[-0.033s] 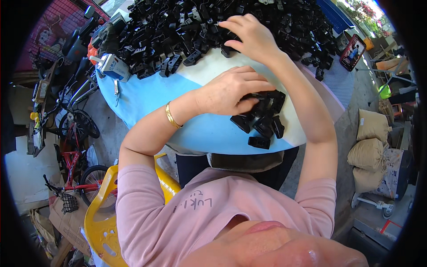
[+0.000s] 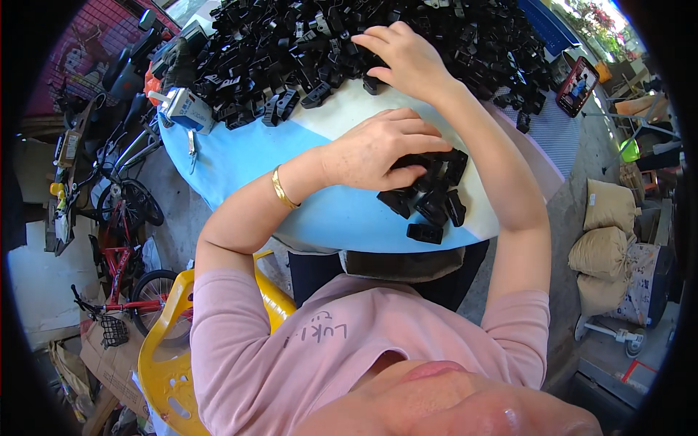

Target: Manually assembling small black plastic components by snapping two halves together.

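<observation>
Your black clips (image 2: pixel 430 203) matt plastic, table cover (image 2: pixel 240 156) smooth blue sheet (faintly glossy), bracelet (image 2: pixel 281 190) shiny gold metal, your shirt (image 2: pixel 320 356) soft pink cloth

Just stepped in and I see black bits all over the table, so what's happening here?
A person in a pink shirt sits at a table with a light blue and white top. Their left hand rests on a small cluster of black plastic parts near the table's front edge. Their right hand reaches forward, fingertips touching a big heap of the same black parts covering the far side.
</observation>
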The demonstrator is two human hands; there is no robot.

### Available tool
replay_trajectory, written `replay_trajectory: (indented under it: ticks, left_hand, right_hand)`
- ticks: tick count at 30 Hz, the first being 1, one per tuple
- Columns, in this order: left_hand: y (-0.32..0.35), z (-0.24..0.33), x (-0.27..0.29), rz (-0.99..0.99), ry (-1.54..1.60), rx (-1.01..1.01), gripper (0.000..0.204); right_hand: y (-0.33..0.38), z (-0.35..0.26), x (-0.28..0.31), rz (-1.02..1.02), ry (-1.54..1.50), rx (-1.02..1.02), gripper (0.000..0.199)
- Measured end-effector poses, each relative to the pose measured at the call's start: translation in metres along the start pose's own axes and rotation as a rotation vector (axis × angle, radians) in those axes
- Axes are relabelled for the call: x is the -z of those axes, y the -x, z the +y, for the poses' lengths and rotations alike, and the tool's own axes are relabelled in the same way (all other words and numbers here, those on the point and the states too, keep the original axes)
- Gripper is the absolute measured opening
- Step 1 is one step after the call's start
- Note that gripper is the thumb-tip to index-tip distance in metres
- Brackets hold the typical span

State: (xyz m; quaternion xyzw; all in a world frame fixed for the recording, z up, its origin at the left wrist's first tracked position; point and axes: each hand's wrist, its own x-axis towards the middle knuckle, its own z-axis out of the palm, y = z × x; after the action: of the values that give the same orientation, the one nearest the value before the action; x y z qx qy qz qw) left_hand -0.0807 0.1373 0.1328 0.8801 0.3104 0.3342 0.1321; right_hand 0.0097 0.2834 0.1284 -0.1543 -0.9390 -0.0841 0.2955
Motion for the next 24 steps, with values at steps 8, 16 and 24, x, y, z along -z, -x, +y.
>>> replay_trajectory:
  ticks: [8,16,24]
  left_hand:
    - [0.006,-0.034,-0.001,0.484,0.179,0.470,0.019]
    - [0.001,-0.046,0.004,0.636,0.154,0.386,0.043]
    - [0.003,-0.035,0.003,0.553,0.690,0.460,0.032]
  right_hand:
    - [-0.015,0.006,-0.001,-0.054,0.074,-0.001,0.049]
    - [0.028,-0.005,0.023,0.184,-0.894,-0.508,0.041]
    - [0.045,-0.033,0.046,0.084,-1.063,-0.535,0.042]
